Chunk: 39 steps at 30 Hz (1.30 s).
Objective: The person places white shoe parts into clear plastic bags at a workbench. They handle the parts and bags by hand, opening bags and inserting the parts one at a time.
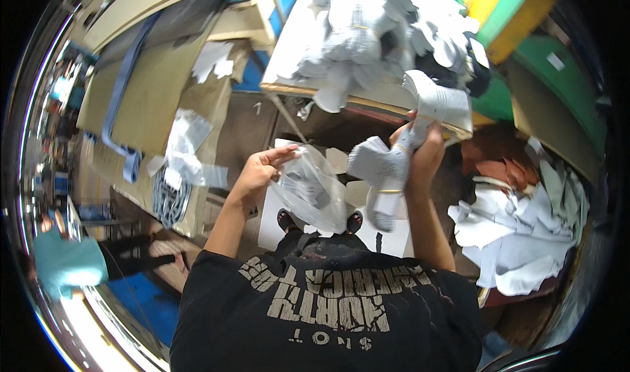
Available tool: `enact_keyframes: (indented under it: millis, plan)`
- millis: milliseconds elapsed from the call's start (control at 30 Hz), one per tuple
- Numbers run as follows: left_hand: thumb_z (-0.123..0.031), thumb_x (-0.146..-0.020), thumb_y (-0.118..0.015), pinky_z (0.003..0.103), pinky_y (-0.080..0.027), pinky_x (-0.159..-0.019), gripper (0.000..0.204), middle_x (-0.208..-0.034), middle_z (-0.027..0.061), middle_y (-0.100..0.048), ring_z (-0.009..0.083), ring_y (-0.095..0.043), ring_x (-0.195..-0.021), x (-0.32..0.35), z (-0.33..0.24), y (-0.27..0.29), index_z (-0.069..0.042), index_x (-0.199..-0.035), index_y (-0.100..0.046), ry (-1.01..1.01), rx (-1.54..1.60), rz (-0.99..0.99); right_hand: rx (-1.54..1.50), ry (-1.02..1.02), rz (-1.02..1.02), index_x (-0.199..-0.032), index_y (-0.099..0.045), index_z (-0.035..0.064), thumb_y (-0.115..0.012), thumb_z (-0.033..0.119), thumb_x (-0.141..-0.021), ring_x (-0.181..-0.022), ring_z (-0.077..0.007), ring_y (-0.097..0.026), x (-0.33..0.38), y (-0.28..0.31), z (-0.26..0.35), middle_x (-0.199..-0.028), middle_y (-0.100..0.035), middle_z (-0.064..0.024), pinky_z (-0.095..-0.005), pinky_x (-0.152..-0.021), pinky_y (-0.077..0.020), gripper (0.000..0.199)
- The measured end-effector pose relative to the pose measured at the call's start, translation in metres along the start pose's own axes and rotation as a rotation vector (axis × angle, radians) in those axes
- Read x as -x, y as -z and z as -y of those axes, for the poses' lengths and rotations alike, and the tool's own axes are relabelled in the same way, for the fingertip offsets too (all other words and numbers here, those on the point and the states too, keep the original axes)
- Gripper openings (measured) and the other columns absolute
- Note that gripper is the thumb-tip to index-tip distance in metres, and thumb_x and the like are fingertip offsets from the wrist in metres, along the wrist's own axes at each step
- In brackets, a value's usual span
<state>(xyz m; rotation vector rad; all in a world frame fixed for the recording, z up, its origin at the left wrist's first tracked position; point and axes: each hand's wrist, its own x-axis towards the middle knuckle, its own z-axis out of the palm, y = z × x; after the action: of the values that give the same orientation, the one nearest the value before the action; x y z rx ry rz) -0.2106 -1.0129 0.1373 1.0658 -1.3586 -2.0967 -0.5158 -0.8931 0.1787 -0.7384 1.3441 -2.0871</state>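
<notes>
Overhead, table (pixel 289 83) heaped with grey cut pieces (pixel 380 30); right hand (pixel 420 150) near edge.

A wooden-edged worktable (pixel 308 91) stands just beyond the hands, heaped with pale cut pieces (pixel 380 30); brown cardboard sheets (pixel 131 89) lie well to their left; more pale pieces (pixel 525 234) pile up to their right; dark floor (pixel 243 135) shows below; bright light glares at far lower left.

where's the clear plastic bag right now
In the head view, the clear plastic bag hangs just left of centre from the left hand, beside the bundle of white pieces in the right hand, below the table.
</notes>
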Motion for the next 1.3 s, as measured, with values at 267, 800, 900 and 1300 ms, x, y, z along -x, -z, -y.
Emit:
enact_keyframes:
  millis: [267,800,900,1300]
  plan:
    - [0.021,-0.074,-0.035,0.025,-0.056,-0.076,0.090,-0.162,0.0089,-0.047,0.0068,-0.060,-0.093,0.158,0.001,0.021,-0.007,-0.159,-0.042,-0.166,0.698,-0.368,0.279,0.647,0.684,-0.103,-0.069,-0.0014,-0.084,0.037,-0.076,-0.069,-0.0346,-0.068,0.142,-0.126,-0.146,-0.084,-0.070,-0.0166,-0.0420,-0.059,-0.0547,0.049]
    - [0.026,-0.076,-0.040,0.033,-0.055,-0.086,0.077,-0.151,0.0114,-0.059,0.0217,-0.064,-0.129,0.318,0.046,0.152,-0.007,-0.141,-0.065,-0.268,0.712,-0.554,0.807,0.294,2.056,-0.141,-0.056,0.0022,-0.057,0.055,-0.101,-0.135,-0.0468,-0.051,0.266,-0.297,-0.221,-0.144,-0.057,-0.0264,-0.0510,-0.113,-0.0410,0.066]
    - [0.026,-0.060,-0.041,0.037,-0.057,-0.078,0.080,-0.124,0.0084,-0.069,0.0311,-0.069,-0.107,0.360,0.062,0.198,-0.009,-0.127,-0.066,-0.559,0.789,-0.759,0.682,-0.079,2.150,-0.149,-0.051,0.0047,-0.058,0.060,-0.100,-0.138,-0.0434,-0.051,0.253,-0.330,-0.192,-0.151,-0.052,-0.0251,-0.0496,-0.114,-0.0414,0.074]
    - [0.025,-0.072,-0.040,0.035,-0.048,-0.080,0.084,-0.109,-0.0165,-0.070,0.0204,-0.050,-0.089,0.492,0.006,0.292,-0.032,-0.124,-0.074,-1.361,0.668,-0.999,0.497,0.991,1.619,-0.096,-0.077,0.0112,-0.072,0.007,-0.073,-0.088,-0.0242,-0.062,0.246,-0.472,-0.064,-0.084,-0.067,-0.0007,-0.0431,-0.092,-0.0484,0.024]
